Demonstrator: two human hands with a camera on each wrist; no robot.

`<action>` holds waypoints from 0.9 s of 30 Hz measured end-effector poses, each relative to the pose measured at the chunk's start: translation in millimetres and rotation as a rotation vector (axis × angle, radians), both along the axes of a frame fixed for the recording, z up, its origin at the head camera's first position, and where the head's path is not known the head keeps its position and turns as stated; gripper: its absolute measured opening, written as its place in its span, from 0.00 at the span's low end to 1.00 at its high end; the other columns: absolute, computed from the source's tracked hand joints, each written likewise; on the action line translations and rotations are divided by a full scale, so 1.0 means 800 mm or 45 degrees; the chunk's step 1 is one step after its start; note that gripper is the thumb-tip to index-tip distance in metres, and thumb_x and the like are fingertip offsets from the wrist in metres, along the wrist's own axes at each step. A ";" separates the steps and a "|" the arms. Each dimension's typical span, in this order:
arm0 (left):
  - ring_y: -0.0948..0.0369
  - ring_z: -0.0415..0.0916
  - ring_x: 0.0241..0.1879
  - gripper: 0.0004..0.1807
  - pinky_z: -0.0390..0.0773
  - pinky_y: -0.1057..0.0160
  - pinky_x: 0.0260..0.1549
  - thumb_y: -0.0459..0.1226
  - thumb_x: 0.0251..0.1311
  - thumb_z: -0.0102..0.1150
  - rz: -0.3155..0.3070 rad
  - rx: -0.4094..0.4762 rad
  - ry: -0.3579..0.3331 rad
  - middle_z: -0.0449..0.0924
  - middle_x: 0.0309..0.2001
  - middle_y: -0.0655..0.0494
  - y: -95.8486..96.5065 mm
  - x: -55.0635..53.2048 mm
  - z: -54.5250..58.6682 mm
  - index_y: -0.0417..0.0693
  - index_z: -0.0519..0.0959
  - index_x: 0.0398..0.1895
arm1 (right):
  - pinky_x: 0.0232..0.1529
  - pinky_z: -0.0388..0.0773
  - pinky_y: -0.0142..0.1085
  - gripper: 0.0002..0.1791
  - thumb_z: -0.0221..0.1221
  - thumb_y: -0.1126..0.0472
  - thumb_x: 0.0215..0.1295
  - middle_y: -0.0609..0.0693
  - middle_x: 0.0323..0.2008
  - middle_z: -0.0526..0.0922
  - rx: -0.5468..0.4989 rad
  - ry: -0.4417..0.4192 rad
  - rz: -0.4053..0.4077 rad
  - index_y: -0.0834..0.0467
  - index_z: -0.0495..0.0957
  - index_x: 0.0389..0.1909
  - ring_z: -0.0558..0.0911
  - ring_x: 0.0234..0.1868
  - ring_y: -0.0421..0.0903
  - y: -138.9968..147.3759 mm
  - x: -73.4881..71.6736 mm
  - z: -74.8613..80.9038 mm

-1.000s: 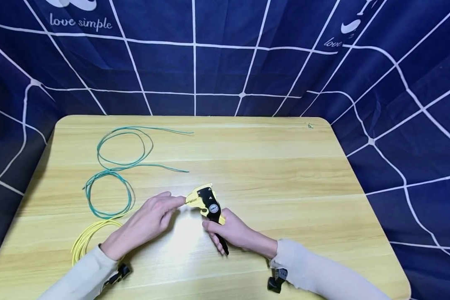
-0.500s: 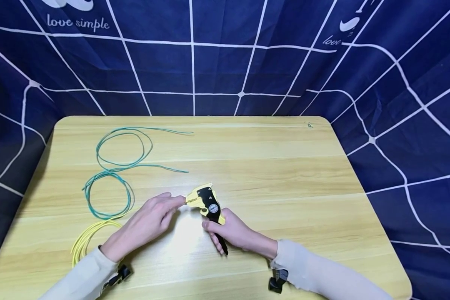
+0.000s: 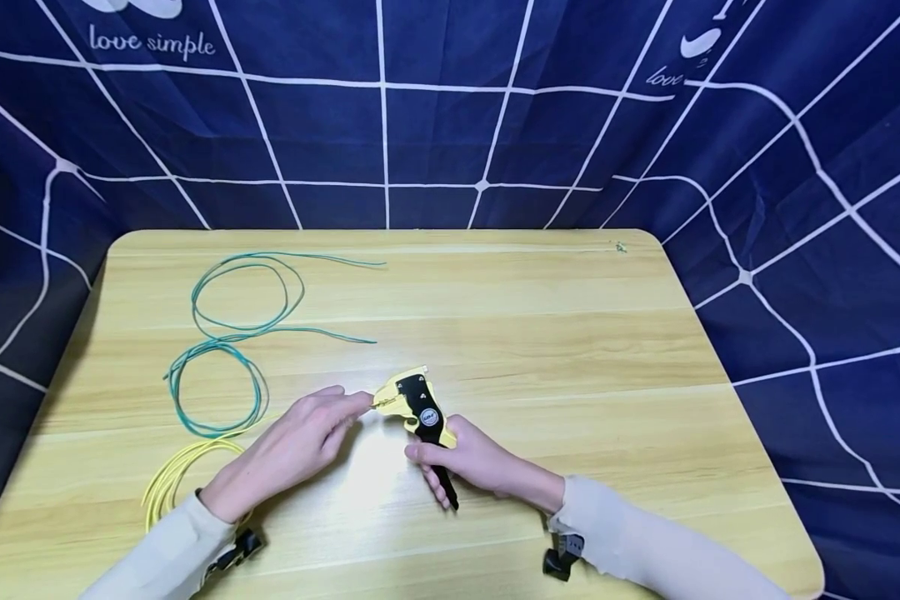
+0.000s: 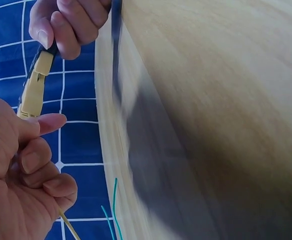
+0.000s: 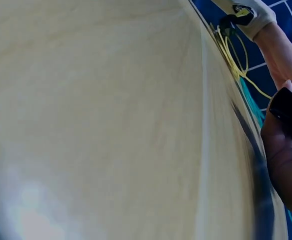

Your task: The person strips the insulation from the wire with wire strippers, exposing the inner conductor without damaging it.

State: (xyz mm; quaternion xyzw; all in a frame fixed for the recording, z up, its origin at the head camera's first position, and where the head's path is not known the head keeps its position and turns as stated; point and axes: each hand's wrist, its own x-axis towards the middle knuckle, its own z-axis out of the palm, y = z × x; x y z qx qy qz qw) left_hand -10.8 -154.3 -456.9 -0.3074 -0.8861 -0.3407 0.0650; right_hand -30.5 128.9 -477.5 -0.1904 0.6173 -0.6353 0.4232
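Note:
My right hand (image 3: 468, 458) grips the black handle of a yellow-and-black wire stripper (image 3: 414, 400), fingers curled round it, over the middle of the table. The stripper's head points up and left. At its yellow nose, my left hand (image 3: 307, 429) has its thumb and index fingertips close against the jaws. From the left wrist view, a yellow wire (image 4: 68, 225) runs out below that hand's curled fingers, which hold it. The wire's end at the stripper is hidden by the fingers. A yellow wire coil (image 3: 168, 479) lies on the table beside the left forearm.
Two looped green wires (image 3: 251, 329) lie on the left of the wooden table (image 3: 570, 358), with loose ends reaching toward its middle. Small green scraps (image 3: 620, 247) sit near the far right corner. A blue gridded cloth (image 3: 435, 137) stands behind the table.
The right forearm and the wire stripper have shifted very slightly to the right. My left hand stays at the stripper's nose, and both grips look the same.

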 end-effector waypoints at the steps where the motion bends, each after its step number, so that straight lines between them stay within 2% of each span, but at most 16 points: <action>1: 0.66 0.66 0.30 0.09 0.74 0.66 0.28 0.25 0.73 0.62 -0.001 -0.002 -0.001 0.69 0.30 0.65 0.000 0.000 0.000 0.47 0.83 0.46 | 0.20 0.82 0.38 0.26 0.59 0.56 0.82 0.54 0.18 0.81 -0.009 0.001 0.013 0.72 0.76 0.26 0.80 0.15 0.45 0.001 -0.001 0.001; 4: 0.66 0.66 0.30 0.09 0.75 0.65 0.29 0.25 0.73 0.62 -0.005 -0.010 -0.007 0.70 0.30 0.64 0.000 0.001 0.001 0.47 0.84 0.47 | 0.22 0.84 0.40 0.25 0.58 0.58 0.83 0.57 0.19 0.81 -0.056 -0.011 0.050 0.74 0.76 0.28 0.81 0.16 0.47 0.002 -0.002 0.002; 11: 0.66 0.70 0.33 0.11 0.81 0.63 0.34 0.24 0.73 0.62 -0.031 -0.016 0.001 0.81 0.34 0.57 -0.002 0.000 0.001 0.44 0.85 0.51 | 0.32 0.88 0.42 0.17 0.57 0.61 0.85 0.56 0.26 0.83 -0.148 -0.157 0.109 0.72 0.76 0.38 0.84 0.25 0.49 0.004 -0.004 0.005; 14: 0.66 0.71 0.34 0.11 0.82 0.62 0.35 0.24 0.73 0.61 -0.047 -0.029 0.001 0.82 0.35 0.57 -0.003 -0.001 0.001 0.44 0.85 0.52 | 0.33 0.88 0.42 0.18 0.57 0.61 0.85 0.56 0.27 0.83 -0.154 -0.164 0.116 0.72 0.76 0.37 0.85 0.26 0.48 0.004 -0.004 0.006; 17: 0.64 0.77 0.37 0.15 0.85 0.60 0.41 0.24 0.71 0.62 -0.046 -0.049 -0.005 0.88 0.42 0.54 -0.005 -0.001 0.001 0.42 0.86 0.57 | 0.33 0.88 0.42 0.20 0.57 0.60 0.85 0.56 0.26 0.83 -0.160 -0.165 0.119 0.75 0.75 0.36 0.85 0.26 0.48 0.004 -0.005 0.007; 21: 0.60 0.84 0.43 0.19 0.86 0.56 0.48 0.24 0.70 0.62 -0.043 -0.077 -0.028 0.90 0.51 0.49 -0.009 0.002 0.003 0.39 0.85 0.62 | 0.32 0.88 0.42 0.22 0.57 0.60 0.85 0.57 0.26 0.82 -0.166 -0.171 0.128 0.78 0.73 0.36 0.85 0.25 0.48 0.004 -0.005 0.007; 24: 0.58 0.86 0.47 0.19 0.86 0.54 0.52 0.24 0.71 0.61 -0.051 -0.099 -0.053 0.89 0.54 0.48 -0.011 0.002 0.005 0.38 0.85 0.63 | 0.32 0.88 0.41 0.23 0.57 0.60 0.86 0.57 0.25 0.82 -0.166 -0.170 0.130 0.79 0.73 0.37 0.84 0.24 0.49 0.004 -0.005 0.006; 27: 0.59 0.85 0.46 0.20 0.86 0.54 0.51 0.24 0.71 0.61 -0.054 -0.113 -0.078 0.89 0.52 0.48 -0.014 0.003 0.005 0.38 0.84 0.64 | 0.30 0.87 0.41 0.22 0.56 0.60 0.85 0.56 0.25 0.81 -0.162 -0.158 0.126 0.78 0.73 0.37 0.84 0.23 0.49 0.003 -0.004 0.006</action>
